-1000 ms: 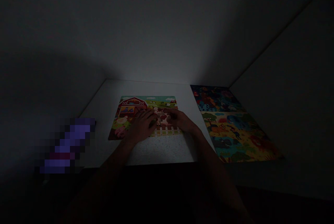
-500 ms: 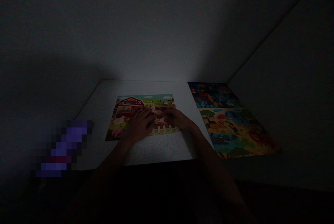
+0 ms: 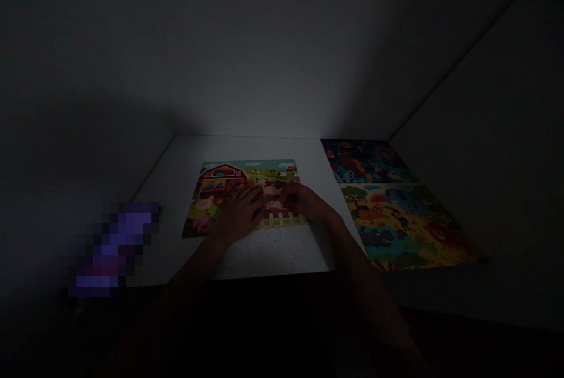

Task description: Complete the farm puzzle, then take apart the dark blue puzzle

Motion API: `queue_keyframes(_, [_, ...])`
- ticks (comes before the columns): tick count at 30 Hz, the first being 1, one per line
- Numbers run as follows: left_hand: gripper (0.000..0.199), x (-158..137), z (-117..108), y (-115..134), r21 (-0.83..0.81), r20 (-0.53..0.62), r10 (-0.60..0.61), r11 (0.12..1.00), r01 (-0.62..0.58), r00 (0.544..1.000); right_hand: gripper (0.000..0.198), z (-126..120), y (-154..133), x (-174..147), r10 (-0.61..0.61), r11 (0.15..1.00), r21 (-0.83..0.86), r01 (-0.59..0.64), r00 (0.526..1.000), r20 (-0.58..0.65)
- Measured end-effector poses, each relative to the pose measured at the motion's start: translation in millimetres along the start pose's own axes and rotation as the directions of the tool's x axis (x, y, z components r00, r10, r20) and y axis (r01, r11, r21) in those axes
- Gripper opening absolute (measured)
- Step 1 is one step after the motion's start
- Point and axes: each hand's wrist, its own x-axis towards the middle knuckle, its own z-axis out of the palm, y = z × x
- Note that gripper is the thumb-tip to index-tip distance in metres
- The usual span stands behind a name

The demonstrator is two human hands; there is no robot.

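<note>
A farm picture puzzle (image 3: 224, 171) lies flat on the white table, showing a red barn, a cow and a white fence. My left hand (image 3: 241, 211) rests on its middle, fingers stretched out and slightly spread, pointing toward the cow. Close by on the right, my right hand (image 3: 304, 197) is curled down over the cow part, with its fingertips bent together. Whatever lies under those fingertips is hidden, and the light is very dim.
On the right of the white table (image 3: 273, 254) lie a dark picture puzzle (image 3: 365, 160) at the back and a safari animal puzzle (image 3: 403, 222) in front. A blurred purple object (image 3: 117, 243) is at the left edge. Pale walls (image 3: 264, 72) surround the table.
The whole view has shifted slightly, so everything sits a little further right. Both hands stay over the farm puzzle in nearly the same pose.
</note>
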Motion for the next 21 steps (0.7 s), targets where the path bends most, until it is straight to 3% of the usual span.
queue_keyframes(2, [0.035,0,0,1,0.006,-0.005,0.003,1.000,-0.003,1.000,0.011,-1,0,-1,0.021,0.999,-0.050,-0.021,1.000,-0.004])
queue_keyframes(7, [0.032,0,-2,5,0.053,-0.050,0.016,0.998,-0.014,0.999,0.017,-3,-7,-3,0.121,0.922,-0.369,-0.120,0.992,-0.020])
queue_keyframes(11, [0.033,0,-4,7,0.044,-0.031,-0.004,0.999,0.006,1.000,0.028,2,-15,-3,0.048,0.863,-0.496,-0.098,0.992,-0.113])
queue_keyframes(15, [0.036,-1,-5,7,-0.009,-0.034,-0.038,0.999,0.038,0.999,0.034,5,-16,-2,0.021,0.833,-0.528,-0.169,0.961,-0.274])
queue_keyframes(19, [0.033,-2,-2,3,-0.054,-0.020,0.053,0.997,-0.054,0.998,0.026,-1,-10,-2,0.000,0.858,-0.485,-0.170,0.944,-0.331])
queue_keyframes(21, [0.031,-2,-1,1,-0.077,-0.016,0.081,0.994,-0.082,0.997,0.025,-6,-9,-2,-0.015,0.873,-0.447,-0.198,0.903,-0.428])
